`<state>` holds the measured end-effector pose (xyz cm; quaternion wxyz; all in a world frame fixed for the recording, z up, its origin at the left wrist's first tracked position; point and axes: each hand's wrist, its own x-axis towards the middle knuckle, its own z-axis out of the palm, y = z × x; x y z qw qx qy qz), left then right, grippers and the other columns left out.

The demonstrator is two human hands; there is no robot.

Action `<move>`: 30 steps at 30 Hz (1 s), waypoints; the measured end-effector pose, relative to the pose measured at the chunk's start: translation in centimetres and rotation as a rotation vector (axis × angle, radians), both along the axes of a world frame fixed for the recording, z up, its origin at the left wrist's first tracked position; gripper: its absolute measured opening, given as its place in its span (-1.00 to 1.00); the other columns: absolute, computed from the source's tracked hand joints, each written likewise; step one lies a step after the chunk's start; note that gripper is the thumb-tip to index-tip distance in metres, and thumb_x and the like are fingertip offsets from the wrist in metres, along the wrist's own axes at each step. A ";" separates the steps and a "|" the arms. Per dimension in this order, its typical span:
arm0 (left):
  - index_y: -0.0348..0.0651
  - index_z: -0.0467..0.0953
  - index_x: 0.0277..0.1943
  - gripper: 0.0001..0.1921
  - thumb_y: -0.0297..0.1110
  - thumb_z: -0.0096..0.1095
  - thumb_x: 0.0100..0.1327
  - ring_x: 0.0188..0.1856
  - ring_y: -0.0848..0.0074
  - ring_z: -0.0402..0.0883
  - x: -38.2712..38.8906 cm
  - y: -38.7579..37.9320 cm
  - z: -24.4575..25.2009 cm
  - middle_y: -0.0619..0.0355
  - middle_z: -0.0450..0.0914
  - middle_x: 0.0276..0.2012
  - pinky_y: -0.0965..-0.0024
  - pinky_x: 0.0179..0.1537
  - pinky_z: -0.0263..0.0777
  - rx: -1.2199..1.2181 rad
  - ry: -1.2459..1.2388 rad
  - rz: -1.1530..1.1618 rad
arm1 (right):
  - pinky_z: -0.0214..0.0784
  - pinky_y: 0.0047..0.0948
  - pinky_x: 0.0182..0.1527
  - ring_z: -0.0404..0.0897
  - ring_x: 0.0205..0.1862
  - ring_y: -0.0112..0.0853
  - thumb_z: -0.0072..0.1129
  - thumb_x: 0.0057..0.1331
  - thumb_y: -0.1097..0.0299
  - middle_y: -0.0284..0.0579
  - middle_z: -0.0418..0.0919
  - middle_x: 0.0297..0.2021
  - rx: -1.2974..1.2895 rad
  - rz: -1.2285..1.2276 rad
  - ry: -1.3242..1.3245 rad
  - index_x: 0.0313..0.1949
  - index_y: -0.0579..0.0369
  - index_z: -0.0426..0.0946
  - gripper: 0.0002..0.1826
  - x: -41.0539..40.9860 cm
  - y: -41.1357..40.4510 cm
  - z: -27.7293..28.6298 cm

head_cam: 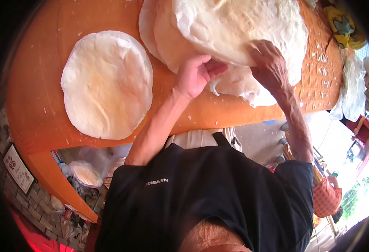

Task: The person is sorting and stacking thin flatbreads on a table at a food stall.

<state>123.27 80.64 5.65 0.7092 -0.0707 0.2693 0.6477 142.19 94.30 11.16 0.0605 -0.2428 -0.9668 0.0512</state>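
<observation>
A heap of large, thin, pale flatbreads (pixel 234 25) lies on the orange-covered table (pixel 197 116) in front of me. My right hand (pixel 268 64) grips the near edge of the top flatbread, fingers on its upper face; the thumb is mostly hidden. Close by on the left, my left hand (pixel 200 74) is turned palm up at the same edge, thumb apart from its curled fingers. It appears to hold nothing. Below both hands, a ragged flatbread edge (pixel 234 86) juts toward me. A separate round flatbread (pixel 107 85) lies flat to the left.
White crumbs dot the table's dimpled right part (pixel 320 75). Clear plastic bags (pixel 351 88) and a yellow cloth item (pixel 342 26) are at the far right. Bagged flatbread (pixel 85 173) sits low at left, near a framed sign (pixel 19 168). A person in a checked shirt (pixel 327 197) is at right.
</observation>
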 end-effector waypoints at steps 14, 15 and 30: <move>-0.29 0.42 0.16 -0.66 -0.39 0.02 0.37 0.06 0.18 0.61 -2.2 -1.7 1.9 -0.01 0.61 0.01 0.20 0.12 0.52 0.102 0.148 -0.003 | 0.49 -0.24 -0.17 0.62 -0.16 -0.21 0.15 0.18 0.39 -0.19 0.63 -0.18 0.212 -0.106 -0.120 -0.05 -0.07 0.56 -0.68 -1.8 2.8 -1.8; -0.28 0.42 0.16 -0.66 -0.37 0.03 0.37 0.04 0.18 0.63 -2.6 -2.9 1.9 -0.02 0.62 -0.01 0.24 0.10 0.52 0.044 0.207 -0.015 | 0.53 -0.31 -0.08 0.65 -0.09 -0.26 0.07 0.19 0.50 -0.23 0.66 -0.06 0.303 -0.210 -0.349 0.08 -0.15 0.58 -0.55 -2.5 4.4 1.2; -0.30 0.42 0.08 -0.69 -0.36 0.21 0.35 -0.13 0.36 0.68 -1.4 -9.8 -0.2 0.08 0.62 -0.18 0.37 -0.11 0.56 -0.451 0.597 0.081 | 0.49 -0.20 -0.33 0.61 -0.31 -0.20 0.08 0.10 0.45 -0.17 0.59 -0.43 0.277 -0.073 -0.029 -0.39 0.02 0.52 -0.93 -3.1 -1.8 8.8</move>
